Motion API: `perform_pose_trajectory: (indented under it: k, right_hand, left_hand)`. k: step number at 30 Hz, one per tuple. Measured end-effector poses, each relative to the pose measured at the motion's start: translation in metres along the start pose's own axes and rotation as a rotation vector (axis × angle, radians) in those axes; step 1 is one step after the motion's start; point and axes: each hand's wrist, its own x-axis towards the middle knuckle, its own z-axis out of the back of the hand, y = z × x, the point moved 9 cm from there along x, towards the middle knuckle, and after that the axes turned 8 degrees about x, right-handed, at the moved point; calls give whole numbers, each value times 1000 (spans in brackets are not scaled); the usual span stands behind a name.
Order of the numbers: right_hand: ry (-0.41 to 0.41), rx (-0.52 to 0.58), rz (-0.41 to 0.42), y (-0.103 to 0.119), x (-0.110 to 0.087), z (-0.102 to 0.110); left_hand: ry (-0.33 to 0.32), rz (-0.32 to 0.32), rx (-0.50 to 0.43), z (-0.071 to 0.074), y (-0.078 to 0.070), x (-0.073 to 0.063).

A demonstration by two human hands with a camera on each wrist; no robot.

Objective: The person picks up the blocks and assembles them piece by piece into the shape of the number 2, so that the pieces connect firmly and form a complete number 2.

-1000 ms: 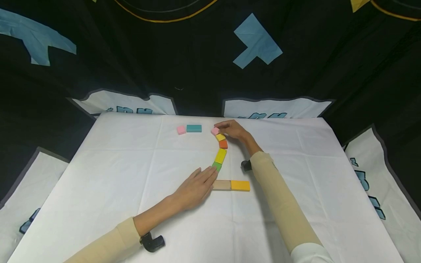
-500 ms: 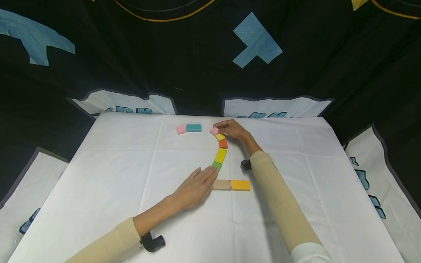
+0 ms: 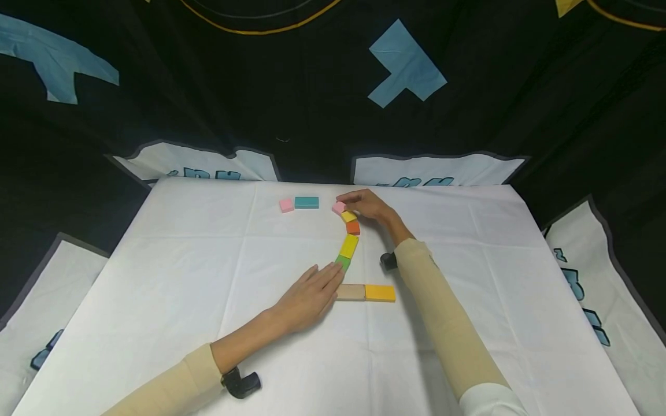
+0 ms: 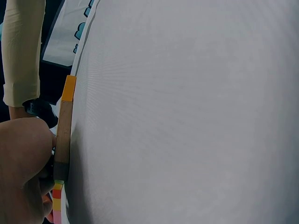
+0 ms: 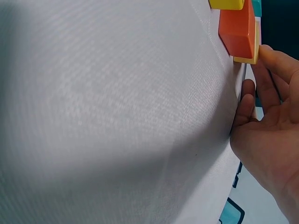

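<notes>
In the head view my right hand [image 3: 368, 205] is at the far end of a curved row and holds a pink block [image 3: 339, 208] between thumb and fingers. A small yellow block [image 3: 349, 216], an orange block [image 3: 353, 228], a longer yellow block [image 3: 349, 246] and a green block [image 3: 343, 262] follow in the row. My left hand [image 3: 309, 297] lies with fingers extended at the row's near end, its fingertips on the green block. It partly covers a plain wooden block [image 3: 351, 293], which touches a yellow-orange block [image 3: 380, 293]. The right wrist view hides the pink block behind the others.
A second pink block [image 3: 286, 205] lies beside a teal block [image 3: 307, 203] near the table's far edge, left of the row. White cloth covers the table [image 3: 468, 323]. A black curtain [image 3: 312, 104] hangs behind it.
The pink block and the right fingertips have shifted very slightly left, away from the small yellow block. The left hand stays in place.
</notes>
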Motion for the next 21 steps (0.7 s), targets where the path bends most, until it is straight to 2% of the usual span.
perform_pose_trajectory:
  k: [15, 21]
  right_hand:
    - [3, 1, 6, 0, 2, 1]
    - [7, -4, 43, 2, 0, 1]
  left_hand:
    - [-8, -1, 5, 1, 0, 1]
    - [-11, -1, -1, 2, -1, 0]
